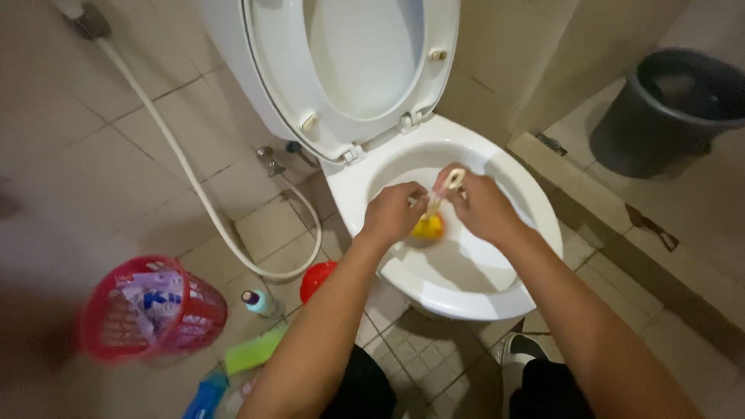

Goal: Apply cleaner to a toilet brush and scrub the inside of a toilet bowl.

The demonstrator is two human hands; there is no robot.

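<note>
Both my hands reach over the open white toilet bowl (pixel 512 295). My right hand (pixel 483 206) grips the pale handle of a small brush (pixel 444 186) that points down into the bowl. At the brush's lower end sits a yellow scrubbing head (pixel 428 227). My left hand (pixel 394 211) is closed around the handle just above that yellow head. The seat and lid (pixel 353 70) stand raised against the tiled wall.
A white spray hose (pixel 194 174) loops down the tiled wall at left. On the floor lie a red mesh basket (pixel 151 310) of packets, a red round object (pixel 317 278), a small bottle (pixel 260 301), and green and blue containers. A dark bucket (pixel 667 109) stands at right.
</note>
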